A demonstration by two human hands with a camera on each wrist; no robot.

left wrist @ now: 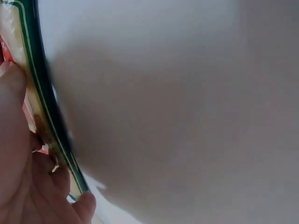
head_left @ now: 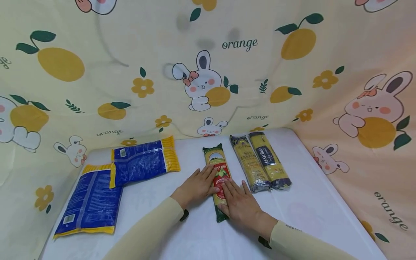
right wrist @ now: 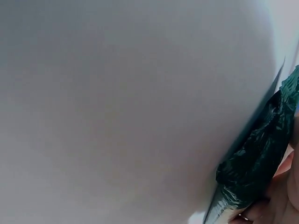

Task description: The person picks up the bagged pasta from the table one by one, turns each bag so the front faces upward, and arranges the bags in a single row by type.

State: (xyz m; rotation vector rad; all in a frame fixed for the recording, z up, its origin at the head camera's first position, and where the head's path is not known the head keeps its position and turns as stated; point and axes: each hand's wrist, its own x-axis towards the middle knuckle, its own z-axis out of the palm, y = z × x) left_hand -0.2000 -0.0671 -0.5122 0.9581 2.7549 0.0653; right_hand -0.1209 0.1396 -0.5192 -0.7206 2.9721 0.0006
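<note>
A long, narrow pasta packet point(head_left: 221, 169) with a red label and green ends lies on the white table, between and under both hands. My left hand point(head_left: 199, 184) rests on its left edge, fingers extended over the label. From the other side my right hand point(head_left: 242, 204) lies over the lower half, its fingers straight and pointing up the packet. In the left wrist view the fingers of the left hand point(left wrist: 32, 154) run along the packet's green-striped side point(left wrist: 44, 93). The right wrist view has the crinkled green end point(right wrist: 257, 149) beside the right hand point(right wrist: 285, 200).
Two gold-and-dark pasta packets point(head_left: 250, 164) point(head_left: 269, 159) lie side by side to the right. At the left, a blue-and-yellow bag point(head_left: 143, 162) overlaps another blue bag point(head_left: 92, 198). A patterned cloth point(head_left: 156, 47) rises behind the white table point(head_left: 312, 202).
</note>
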